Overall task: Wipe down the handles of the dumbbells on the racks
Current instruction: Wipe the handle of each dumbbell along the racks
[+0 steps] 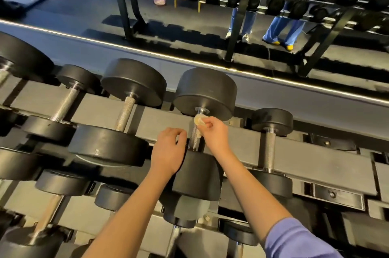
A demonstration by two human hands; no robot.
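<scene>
- On the upper tier of a grey steel rack, seen from above, a dumbbell lies across the two rails. Its handle points away from the viewer.
- The right hand pinches a small, pale, crumpled cloth between thumb and curled fingers. It presses the cloth against the far end of the handle, just below the far head. The cloth probably sits there so a stroke can cover the whole length of the bar.
- The left hand hovers just left of the handle's near end, with its fingers curled. Something pale shows at the fingertips, but whether the hand holds anything cannot be told. It seems placed to steady the weight.
- The handle is bare silvery metal with fine cross-hatched knurling, a texture likely to trap grime. A smooth collar joins it to each head.
- The heads are thick, matte black discs that look rubbery.
- Another dumbbell lies to the left and a smaller dumbbell to the right, both with the same knurled bars. They rest parallel, so every handle is within reach.
- Beyond a pale ledge stands a second rack. A person in blue trousers stands behind it.
</scene>
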